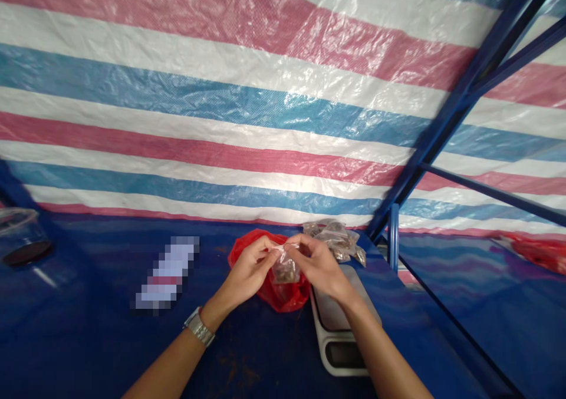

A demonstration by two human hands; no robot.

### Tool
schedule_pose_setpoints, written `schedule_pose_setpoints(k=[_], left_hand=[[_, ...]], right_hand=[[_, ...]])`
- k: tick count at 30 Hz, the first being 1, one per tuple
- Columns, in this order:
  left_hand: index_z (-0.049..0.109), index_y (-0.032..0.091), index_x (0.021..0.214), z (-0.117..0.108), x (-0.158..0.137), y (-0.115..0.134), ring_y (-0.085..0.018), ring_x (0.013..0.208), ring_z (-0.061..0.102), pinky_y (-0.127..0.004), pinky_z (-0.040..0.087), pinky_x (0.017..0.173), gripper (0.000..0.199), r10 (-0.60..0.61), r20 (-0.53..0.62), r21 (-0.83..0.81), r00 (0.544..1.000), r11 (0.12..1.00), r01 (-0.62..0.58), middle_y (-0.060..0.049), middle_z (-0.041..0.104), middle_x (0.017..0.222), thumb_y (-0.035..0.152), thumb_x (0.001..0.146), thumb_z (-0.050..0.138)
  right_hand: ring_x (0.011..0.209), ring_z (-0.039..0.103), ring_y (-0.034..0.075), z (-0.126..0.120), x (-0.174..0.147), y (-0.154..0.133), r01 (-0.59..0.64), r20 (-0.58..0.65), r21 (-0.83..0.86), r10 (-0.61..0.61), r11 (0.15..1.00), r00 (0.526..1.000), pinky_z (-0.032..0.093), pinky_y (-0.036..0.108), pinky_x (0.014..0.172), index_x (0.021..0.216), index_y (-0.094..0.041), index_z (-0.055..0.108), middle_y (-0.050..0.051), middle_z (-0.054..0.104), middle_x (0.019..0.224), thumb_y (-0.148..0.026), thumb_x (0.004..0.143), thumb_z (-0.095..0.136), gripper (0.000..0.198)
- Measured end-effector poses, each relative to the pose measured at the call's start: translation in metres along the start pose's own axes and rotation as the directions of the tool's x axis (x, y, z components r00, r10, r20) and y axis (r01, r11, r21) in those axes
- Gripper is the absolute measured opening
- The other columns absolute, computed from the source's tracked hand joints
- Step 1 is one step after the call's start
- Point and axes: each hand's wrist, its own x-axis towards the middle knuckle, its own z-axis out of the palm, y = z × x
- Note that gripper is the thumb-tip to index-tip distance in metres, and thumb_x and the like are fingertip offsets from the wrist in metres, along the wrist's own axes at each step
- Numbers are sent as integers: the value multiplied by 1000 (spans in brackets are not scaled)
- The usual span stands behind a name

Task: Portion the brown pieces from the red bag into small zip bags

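Observation:
Between my two hands hangs a small clear plastic bag (pixel 286 271) with brownish bits in its lower part. My left hand (pixel 256 264) pinches one side of its top edge. The other side of that edge is pinched by my right hand (pixel 319 263). Below and behind the small bag lies a red plastic bag (pixel 283 297), its inside mostly hidden. Under my right forearm sits a grey-topped digital scale (pixel 331 310), partly covered by the arm. Several filled clear bags (pixel 336 238) are heaped just beyond the scale.
A pixelated pale flat object (pixel 167 274) lies left on the blue table (pixel 101 340). At the far left stands a clear container (pixel 22 234). A striped plastic sheet (pixel 221 104) rises behind. Blue metal bars (pixel 424 151) slant up at right, with red material (pixel 542 251) beyond.

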Motion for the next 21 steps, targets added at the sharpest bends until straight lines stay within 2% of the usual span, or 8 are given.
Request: schedule_pose_setpoints(k=[2, 5, 8, 10, 13, 15, 18, 21], left_hand=[[65, 23, 103, -2, -1, 2, -23, 103, 67, -37, 53, 94, 20, 105, 10, 223, 994, 969, -104, -7, 72, 106, 41, 101, 55], [65, 24, 123, -6, -2, 5, -30, 128, 57, -47, 42, 113, 27, 227, -4, 602, 974, 778, -179, -11, 68, 132, 37, 100, 57], [62, 22, 135, -12, -3, 1, -39, 142, 45, -59, 34, 117, 40, 202, -71, 818, 977, 573, -59, -17, 53, 154, 38, 99, 58], [58, 19, 142, -19, -2, -6, -44, 140, 47, -63, 36, 113, 50, 119, -181, 858, 976, 505, 98, -23, 50, 154, 39, 96, 60], [51, 14, 146, -29, 1, -20, -43, 123, 62, -59, 45, 104, 62, -118, -252, 787, 961, 553, 274, -24, 67, 131, 38, 91, 65], [50, 15, 144, -33, 3, -27, -38, 114, 69, -52, 50, 101, 63, -198, -215, 681, 956, 672, 292, -18, 74, 120, 35, 87, 68], [51, 20, 137, -35, 7, -29, -29, 102, 74, -41, 55, 94, 60, -173, -199, 454, 965, 856, 247, -9, 77, 112, 27, 81, 71], [56, 20, 127, -38, 9, -22, -26, 97, 74, -39, 57, 92, 51, -117, -217, 355, 969, 916, 190, -5, 76, 108, 16, 77, 66]], right_hand=[[73, 60, 16, -23, -2, -4, -35, -44, -57, 32, 998, 999, 48, 28, 69, 93, -18, 69, 1, 68, 83, -53, 92, 67, 34], [70, 58, 15, -68, -14, -6, -87, -103, -165, 70, 983, 992, 46, 27, 63, 99, -20, 70, 0, 67, 82, -51, 94, 65, 31], [79, 65, 19, -106, -26, 5, -75, 150, -306, 126, 949, 981, 51, 32, 71, 104, -23, 73, 3, 71, 90, -46, 98, 61, 26], [87, 68, 23, -119, -29, 17, -21, 180, -433, 109, 901, 977, 54, 37, 78, 105, -25, 74, 5, 74, 97, -42, 98, 59, 24], [102, 68, 29, -116, -24, 29, 80, 4, -642, -101, 763, 995, 52, 49, 94, 109, -24, 73, 8, 75, 108, -33, 92, 62, 22], [110, 65, 30, -101, -18, 23, 124, -54, -722, -233, 680, 971, 46, 53, 102, 111, -24, 72, 9, 74, 113, -27, 91, 62, 22], [112, 62, 27, -64, -16, 2, 193, 78, -715, -198, 672, 977, 43, 48, 104, 107, -24, 72, 7, 73, 112, -23, 96, 61, 15], [111, 60, 26, -22, -21, -13, 256, 253, -711, -101, 655, 962, 41, 47, 104, 106, -26, 73, 4, 74, 108, -25, 97, 65, 12]])
